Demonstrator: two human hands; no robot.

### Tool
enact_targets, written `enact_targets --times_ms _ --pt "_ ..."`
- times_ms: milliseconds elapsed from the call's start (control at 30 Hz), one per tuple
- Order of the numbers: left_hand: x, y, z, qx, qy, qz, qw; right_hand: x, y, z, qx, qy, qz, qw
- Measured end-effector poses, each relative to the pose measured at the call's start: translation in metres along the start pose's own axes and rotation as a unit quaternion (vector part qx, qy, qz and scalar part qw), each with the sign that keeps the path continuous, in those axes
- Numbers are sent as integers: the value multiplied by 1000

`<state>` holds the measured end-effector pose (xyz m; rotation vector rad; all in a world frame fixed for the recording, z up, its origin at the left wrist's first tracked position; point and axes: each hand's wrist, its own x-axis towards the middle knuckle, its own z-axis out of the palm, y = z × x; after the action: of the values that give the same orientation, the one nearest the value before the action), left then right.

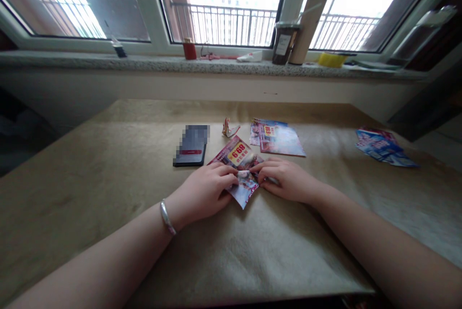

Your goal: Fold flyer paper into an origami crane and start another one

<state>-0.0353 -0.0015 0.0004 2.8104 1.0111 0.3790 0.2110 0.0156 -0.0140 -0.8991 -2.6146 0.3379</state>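
Observation:
A glossy printed flyer [240, 155], partly folded, lies on the brown paper-covered table [108, 164] in front of me. My left hand [204, 191], with a silver bangle at the wrist, presses its curled fingers on the flyer's left side. My right hand [287, 179] pinches the flyer's right edge, its fingertips meeting those of the left hand at the middle. The lower corner of the flyer sticks out between the two hands.
A dark phone [191, 148] lies left of the flyer. A small folded paper piece [229, 128] and another flyer [276, 138] lie behind it, more flyers [384, 148] far right. The windowsill [144, 62] holds a red cup [189, 50], a jar [284, 43] and a yellow object [331, 59].

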Motion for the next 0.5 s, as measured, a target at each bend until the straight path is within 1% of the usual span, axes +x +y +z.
enact_targets --times_ms 200,500 --pt "-1 3 -2 12 -17 -13 1000 0 2 1 8 5 -6 1000" --pt "2 6 -7 37 -37 -43 998 0 -1 3 13 23 45 999"
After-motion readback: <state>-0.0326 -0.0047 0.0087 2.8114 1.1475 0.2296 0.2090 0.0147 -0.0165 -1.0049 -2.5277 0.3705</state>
